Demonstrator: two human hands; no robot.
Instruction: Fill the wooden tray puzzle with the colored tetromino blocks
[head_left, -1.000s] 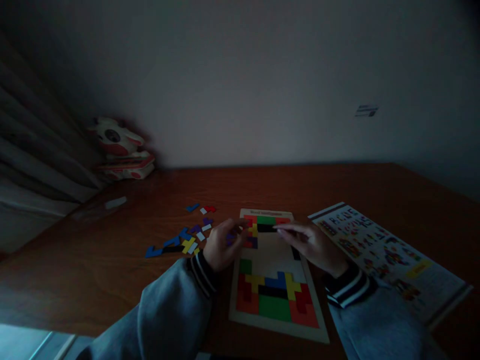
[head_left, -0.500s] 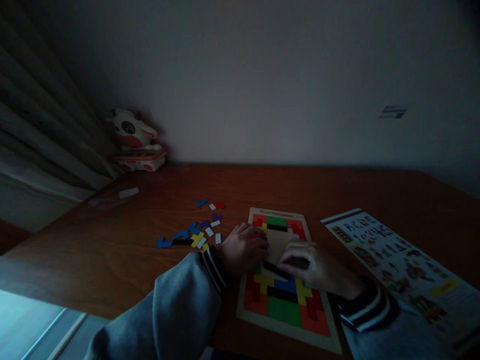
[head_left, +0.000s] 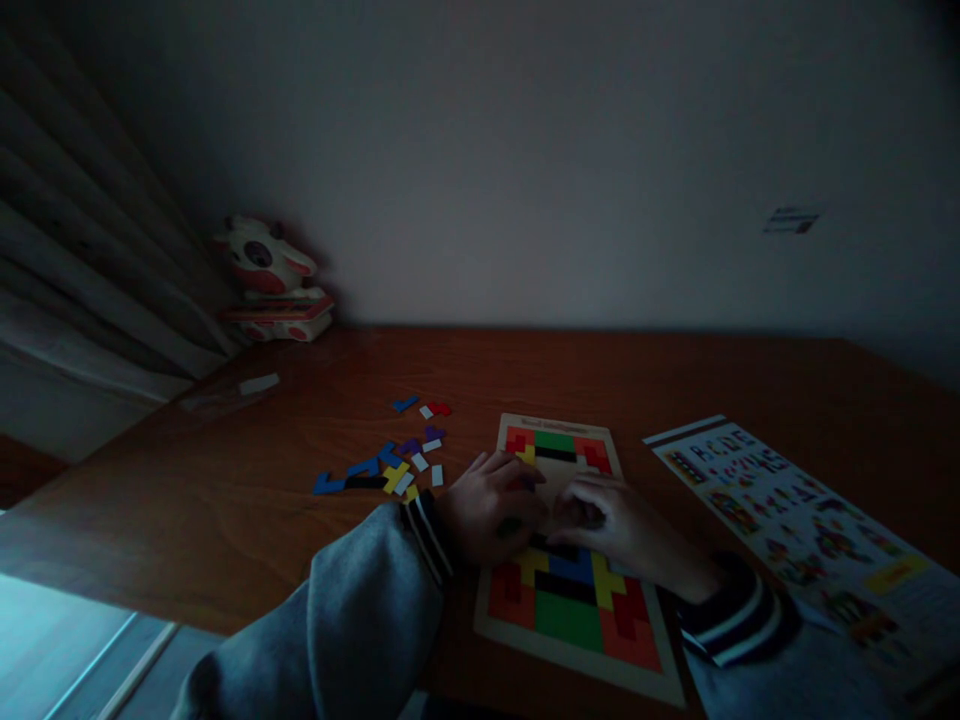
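A wooden puzzle board (head_left: 559, 648) with a pale frame lies on the table, partly filled with red, green, yellow, blue and black pieces. Over its middle, my right hand (head_left: 611, 520) pinches at a long black puzzle piece (head_left: 561, 548), which lies low against the board beside a blue piece (head_left: 574, 566). My left hand (head_left: 491, 505) rests on the board's left side, fingers curled and thumb closed toward them. Its fingertips are near the left end of the black piece; whatever they grip is hidden. Green shows through the gap inside the left hand.
Loose puzzle pieces (head_left: 396, 477) in blue, yellow, purple, white, black and red lie to the left. A printed instruction sheet (head_left: 787, 530) is on the right. A cow toy (head_left: 274, 280) stands at the back left by the curtain (head_left: 97, 260); a wall rises behind the table.
My right hand has moved slightly left, and the black piece has shifted left and lies straighter across the board. My left hand has come a little closer to the right hand.
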